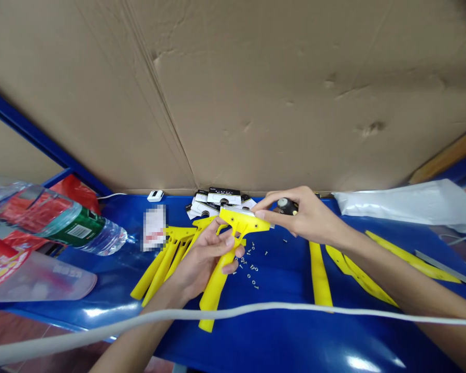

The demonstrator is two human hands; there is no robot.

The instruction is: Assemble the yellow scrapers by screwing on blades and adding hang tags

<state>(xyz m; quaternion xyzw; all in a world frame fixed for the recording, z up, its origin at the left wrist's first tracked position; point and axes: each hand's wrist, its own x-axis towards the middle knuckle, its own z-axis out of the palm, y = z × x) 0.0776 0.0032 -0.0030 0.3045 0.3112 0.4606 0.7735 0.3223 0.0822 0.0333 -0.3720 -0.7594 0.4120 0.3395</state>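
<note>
Left hand: the left hand [202, 259] gripped a yellow plastic handle piece [227, 259] by its shaft, fingers wrapped round it, holding it above the blue table [279, 331].
Right hand: the right hand [303, 215] pinched the top end of that piece while a black-tipped screwdriver [287, 206] sat in its grasp.
Screws: small screws [250, 269] lay scattered on the table just below both hands.
Yellow parts: a stack of matching handles [166, 256] lay left of the hands; flat yellow strips [320, 274] lay to the right.
Behind: black-and-white cards [217, 199] rested near the cardboard wall [256, 93].
Left edge: a water bottle [73, 225] lay on its side.
Foreground: a white cable [256, 311] crossed the view.
</note>
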